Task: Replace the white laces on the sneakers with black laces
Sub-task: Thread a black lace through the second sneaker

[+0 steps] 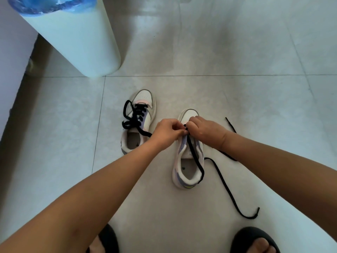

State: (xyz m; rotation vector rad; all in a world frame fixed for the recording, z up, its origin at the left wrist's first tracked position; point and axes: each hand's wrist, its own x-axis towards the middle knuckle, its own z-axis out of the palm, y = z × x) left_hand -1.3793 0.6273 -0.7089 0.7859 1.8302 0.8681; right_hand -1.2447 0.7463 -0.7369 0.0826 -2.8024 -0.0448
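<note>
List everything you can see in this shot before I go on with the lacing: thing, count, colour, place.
left sneaker: 1, white with pink and purple, on the floor, left of the other; already laced in black
right sneaker: 1, same colours, under both hands
black lace: 1 loose, running from the right sneaker's front over its opening and onto the floor at right
bin: 1, white with a blue liner, far left
floor: grey tiles
slippers: 2, black, bottom edge, on the person's feet
left hand: pinching at the lace on the right sneaker
right hand: gripping the lace beside it
</note>
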